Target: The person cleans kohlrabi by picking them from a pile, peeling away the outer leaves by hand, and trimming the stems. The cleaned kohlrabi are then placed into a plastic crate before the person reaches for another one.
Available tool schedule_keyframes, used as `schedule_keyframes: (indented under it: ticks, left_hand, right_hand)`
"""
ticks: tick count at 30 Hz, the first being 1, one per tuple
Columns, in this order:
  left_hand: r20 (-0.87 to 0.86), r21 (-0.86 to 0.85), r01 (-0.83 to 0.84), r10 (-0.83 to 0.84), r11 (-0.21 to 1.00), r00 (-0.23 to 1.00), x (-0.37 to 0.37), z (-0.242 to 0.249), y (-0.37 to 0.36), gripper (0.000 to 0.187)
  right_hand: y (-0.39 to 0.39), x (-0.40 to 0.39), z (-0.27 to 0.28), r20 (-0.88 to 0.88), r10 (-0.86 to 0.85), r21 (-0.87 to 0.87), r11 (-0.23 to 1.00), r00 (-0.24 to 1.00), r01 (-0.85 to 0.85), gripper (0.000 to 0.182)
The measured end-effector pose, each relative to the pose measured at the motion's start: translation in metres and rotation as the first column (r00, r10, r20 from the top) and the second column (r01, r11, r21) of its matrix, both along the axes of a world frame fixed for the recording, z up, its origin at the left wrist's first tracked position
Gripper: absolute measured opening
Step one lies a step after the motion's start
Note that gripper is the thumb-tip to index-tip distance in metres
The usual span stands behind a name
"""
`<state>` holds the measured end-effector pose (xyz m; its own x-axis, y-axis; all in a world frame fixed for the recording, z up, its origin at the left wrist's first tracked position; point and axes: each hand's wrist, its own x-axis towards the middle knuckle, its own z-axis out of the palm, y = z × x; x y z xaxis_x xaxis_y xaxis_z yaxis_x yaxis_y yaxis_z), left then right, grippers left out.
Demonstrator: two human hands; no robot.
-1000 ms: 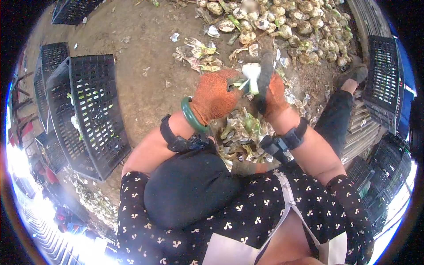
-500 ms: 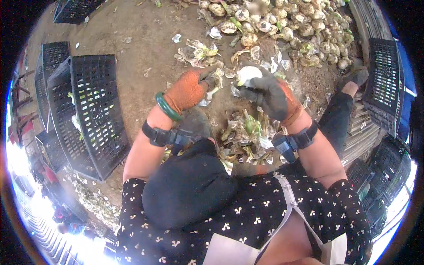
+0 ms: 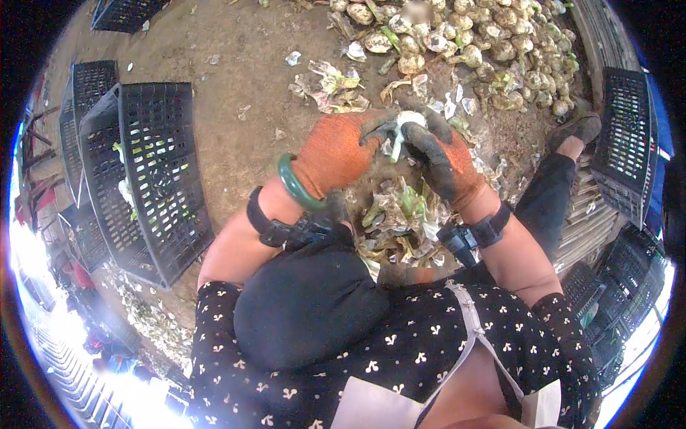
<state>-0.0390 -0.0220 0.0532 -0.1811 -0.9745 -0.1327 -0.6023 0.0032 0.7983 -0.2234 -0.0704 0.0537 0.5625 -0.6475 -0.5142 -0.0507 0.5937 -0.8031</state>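
Note:
A peeled white bulb (image 3: 411, 120) with a short pale stem pointing down is held between both hands. My right hand (image 3: 443, 154), in an orange glove with dark fingers, is wrapped round its right side. From the left, my left hand (image 3: 343, 150), gloved the same way and with a green bangle at the wrist, pinches at the bulb near the stem. Below the hands lies a pile of peeled skins and leaves (image 3: 407, 211). More dry skins (image 3: 330, 86) lie on the soil just beyond my left hand.
A large heap of unpeeled bulbs (image 3: 500, 43) covers the ground at the top right. Black crates stand at the left (image 3: 157, 179) and right (image 3: 625, 136). My legs are bent, with one shoe (image 3: 577, 131) beside the heap.
My left hand has moved right and up to the bulb and now touches it. The bulb has turned in my right hand, so its stem points down.

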Motion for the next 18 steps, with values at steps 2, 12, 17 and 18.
schedule_keyframes:
  ticks: [2, 12, 17, 18]
  left_hand:
    - [0.125, -0.104, -0.043, 0.056, 0.994, 0.991, -0.004, -0.001, 0.003, 0.034]
    - [0.262, -0.245, 0.038, 0.028, 0.969, 0.965, -0.003, 0.002, 0.000, 0.035]
    - [0.282, -0.150, 0.033, 0.011, 0.988, 0.959, -0.001, -0.020, -0.007, 0.033]
    - [0.198, -0.138, -0.098, 0.125, 0.986, 0.972, 0.000, -0.026, -0.007, 0.031]
  right_hand:
    - [0.000, 0.001, 0.003, -0.015, 0.011, -0.022, 1.000, 1.000, -0.012, 0.047]
    - [-0.007, -0.012, 0.002, 0.029, 0.179, 0.060, 0.982, 0.983, -0.181, 0.049]
    - [-0.002, -0.001, 0.009, 0.028, 0.294, 0.106, 0.950, 0.956, -0.295, 0.042]
    - [-0.004, 0.002, 0.021, -0.017, 0.260, -0.036, 0.965, 0.966, -0.260, 0.040]
